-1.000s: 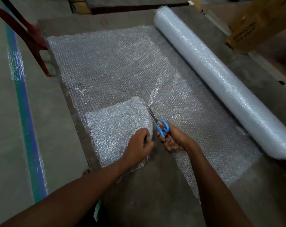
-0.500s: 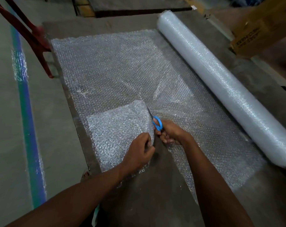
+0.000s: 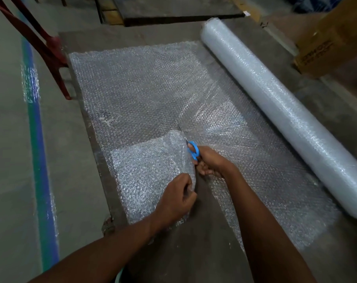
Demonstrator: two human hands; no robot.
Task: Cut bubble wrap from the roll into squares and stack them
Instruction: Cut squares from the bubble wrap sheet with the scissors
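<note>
Nearest you, both forearms reach forward over a dark table (image 3: 194, 252). Your left hand (image 3: 176, 198) is curled, pinching the lifted near edge of the cut flap (image 3: 149, 172) of bubble wrap and folding it up and to the left. Just beyond it, your right hand (image 3: 211, 163) is closed around blue-handled scissors (image 3: 193, 151), fingers through the loops. The blades point away from you into the sheet (image 3: 143, 88), and only a thin sliver of blade shows past the flap, so you cannot tell how far they are parted.

The cut runs away from you through the flat sheet, which is spread across the table and joined on its right side to the roll (image 3: 286, 111), lying diagonally from near right to far centre. No finished stack shows, so the work looks early.

Risks, judged from here: the raised flap hides the cut line, so the scissors may wander and leave a crooked square. Pulling the flap too hard could tear the film ahead of the blades. Your left fingers sit close to the cutting path.

Farther off are a cardboard box (image 3: 333, 37) at far right and red legs (image 3: 51, 50), perhaps of a chair, at far left.
</note>
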